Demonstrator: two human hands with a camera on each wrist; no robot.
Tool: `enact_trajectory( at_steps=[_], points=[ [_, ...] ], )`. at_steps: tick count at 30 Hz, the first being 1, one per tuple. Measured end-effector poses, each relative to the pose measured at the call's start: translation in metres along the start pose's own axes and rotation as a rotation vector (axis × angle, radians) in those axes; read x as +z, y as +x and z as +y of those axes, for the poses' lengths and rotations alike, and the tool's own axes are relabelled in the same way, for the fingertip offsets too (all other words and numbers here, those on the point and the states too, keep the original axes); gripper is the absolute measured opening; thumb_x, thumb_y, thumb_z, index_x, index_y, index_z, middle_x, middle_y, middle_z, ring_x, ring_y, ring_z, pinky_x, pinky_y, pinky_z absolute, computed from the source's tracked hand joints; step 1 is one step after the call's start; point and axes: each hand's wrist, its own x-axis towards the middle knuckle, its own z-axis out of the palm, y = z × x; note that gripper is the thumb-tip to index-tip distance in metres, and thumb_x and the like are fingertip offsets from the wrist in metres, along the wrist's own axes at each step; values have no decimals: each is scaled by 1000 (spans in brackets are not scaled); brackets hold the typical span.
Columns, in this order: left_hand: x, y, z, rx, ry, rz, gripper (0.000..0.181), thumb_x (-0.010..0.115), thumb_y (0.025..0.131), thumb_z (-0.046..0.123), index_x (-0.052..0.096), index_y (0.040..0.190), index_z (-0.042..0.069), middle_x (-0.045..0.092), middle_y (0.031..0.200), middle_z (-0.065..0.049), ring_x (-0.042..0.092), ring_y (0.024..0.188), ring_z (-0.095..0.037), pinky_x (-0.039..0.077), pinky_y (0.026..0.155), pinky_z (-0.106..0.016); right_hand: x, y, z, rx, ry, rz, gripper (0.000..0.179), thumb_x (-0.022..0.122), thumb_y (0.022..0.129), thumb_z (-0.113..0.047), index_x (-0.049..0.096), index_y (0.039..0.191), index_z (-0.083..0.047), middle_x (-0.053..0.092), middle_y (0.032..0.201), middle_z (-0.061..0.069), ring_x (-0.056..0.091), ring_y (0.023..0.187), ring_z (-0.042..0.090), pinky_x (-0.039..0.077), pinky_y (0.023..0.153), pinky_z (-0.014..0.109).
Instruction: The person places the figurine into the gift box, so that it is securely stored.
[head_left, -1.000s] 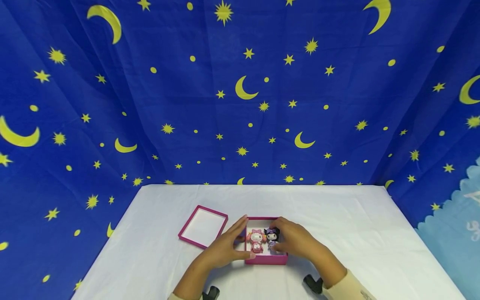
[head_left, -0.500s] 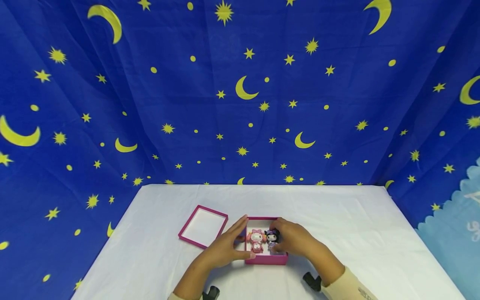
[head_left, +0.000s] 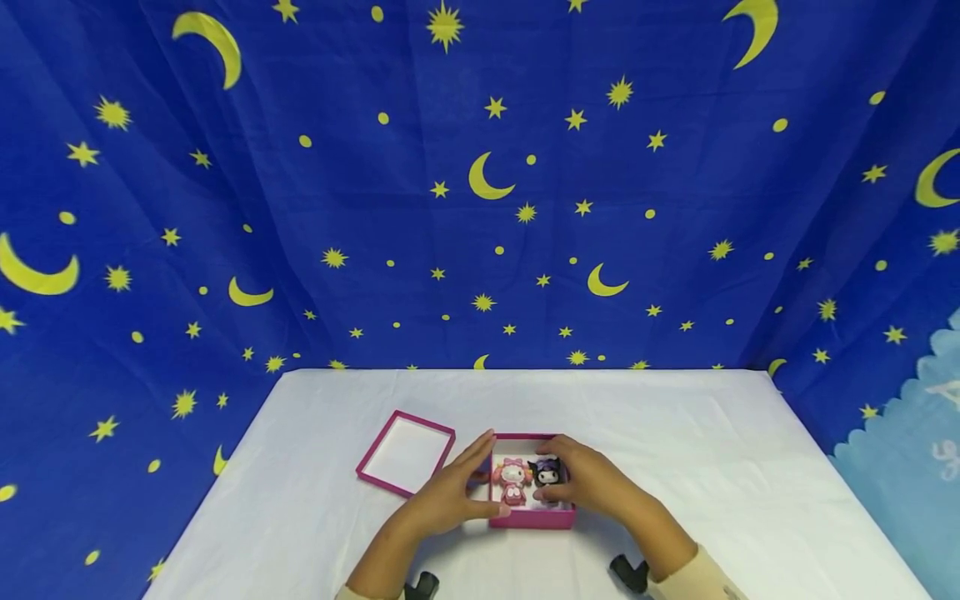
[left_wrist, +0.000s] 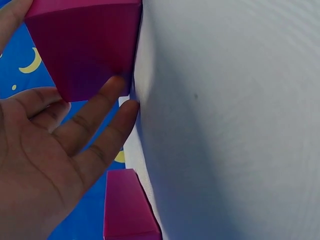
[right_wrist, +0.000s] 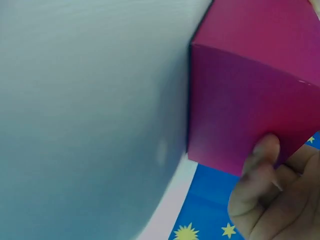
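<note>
- R hand [head_left: 592, 477]: thumb & finger bent, pinching the small black-and-white plastic toy doll [head_left: 547, 474], inside the R side of the open dark-pink card box [head_left: 531, 521]. Doll could twist or slip, b/c the room is tight.
- Other R fingers are outside, by the R wall. A hard squeeze might bend it.
- L hand [head_left: 448, 493]: fingers spread on the L wall, thumb at the front corner. If it lets go, the box could skid w/ a tug.
- Pink plastic toy doll w/ bow [head_left: 513, 483]: in the box, just beside the black one. A bump might tip it.
- Flat dark-pink card lid, white inside [head_left: 406, 454]: near L hand, can't tell if touching. L hand could shove it over the white cloth-covered worktop [head_left: 675, 433].
</note>
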Motion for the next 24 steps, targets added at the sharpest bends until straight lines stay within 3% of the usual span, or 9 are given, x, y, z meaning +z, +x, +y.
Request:
enact_trajectory(
  at_steps=[9, 12, 16, 20, 24],
  points=[
    [1, -2, 3, -15, 17, 20, 105, 82, 79, 51, 24, 162, 22, 12, 171, 11, 17, 158, -31, 18, 126, -57, 1, -15, 5, -71, 9, 79, 73, 81, 84, -42, 55, 145, -11, 55, 147, 3, 55, 136, 31, 45, 113, 52],
    [0, -3, 6, -8, 21, 28, 104, 82, 80, 50, 25, 162, 20, 13, 171, 9, 18, 157, -33, 19, 126, -59, 0, -20, 6, -66, 18, 106, 74, 81, 84, -44, 54, 146, -13, 54, 147, 0, 61, 126, 24, 50, 108, 49],
    [-3, -5, 10, -13, 24, 56, 98, 77, 85, 50, 26, 162, 17, 17, 171, -1, 20, 156, -36, 21, 124, -62, -3, -26, 7, -57, 46, 110, 78, 81, 83, -46, 52, 148, -14, 49, 149, -3, 60, 104, 9, 57, 91, 35],
    [-7, -7, 12, -39, 46, 140, 87, 74, 90, 48, 32, 160, 17, 32, 166, -10, 39, 148, -39, 29, 122, -61, -6, -30, 8, -53, 107, 87, 83, 81, 83, -47, 47, 151, -13, 44, 155, -1, 58, 95, 4, 56, 80, 25],
    [-12, -9, 11, -39, 73, 239, 77, 75, 90, 40, 43, 154, 11, 45, 156, -17, 54, 135, -40, 40, 115, -60, -8, -34, 11, -49, 158, 58, 90, 81, 82, -49, 41, 155, -13, 38, 161, 3, 60, 100, 8, 58, 83, 26]
  ],
)
